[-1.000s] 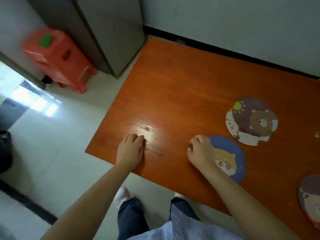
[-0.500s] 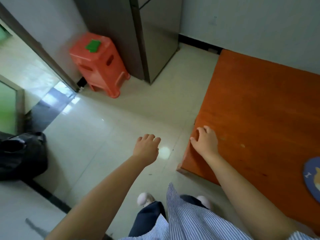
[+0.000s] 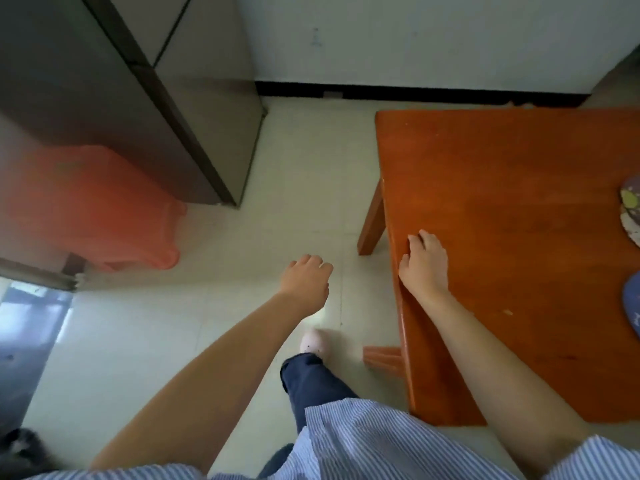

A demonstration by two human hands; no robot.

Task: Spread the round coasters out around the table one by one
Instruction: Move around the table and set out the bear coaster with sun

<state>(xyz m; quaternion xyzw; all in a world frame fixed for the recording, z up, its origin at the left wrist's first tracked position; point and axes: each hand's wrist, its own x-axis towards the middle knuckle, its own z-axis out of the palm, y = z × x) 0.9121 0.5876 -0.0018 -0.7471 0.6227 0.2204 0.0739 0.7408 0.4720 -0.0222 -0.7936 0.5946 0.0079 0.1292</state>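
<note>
The orange wooden table (image 3: 502,188) fills the right side of the view. Only slivers of two round coasters show at the right edge: a brown and white one (image 3: 631,211) and a blue one (image 3: 632,303) nearer to me. My right hand (image 3: 424,263) rests palm down on the table's left edge, fingers spread, holding nothing. My left hand (image 3: 306,278) hangs over the floor left of the table with its fingers loosely curled and nothing in it.
A grey cabinet (image 3: 145,98) stands at the back left with a red plastic stool (image 3: 93,209) blurred beside it. Pale tiled floor (image 3: 304,174) lies between them and the table. My leg and white shoe (image 3: 315,342) are below the left hand.
The view has swung left, so most coasters have left the frame. My right hand came off the blue coaster onto the table's left edge; my left hand left the table and hangs over the floor.
</note>
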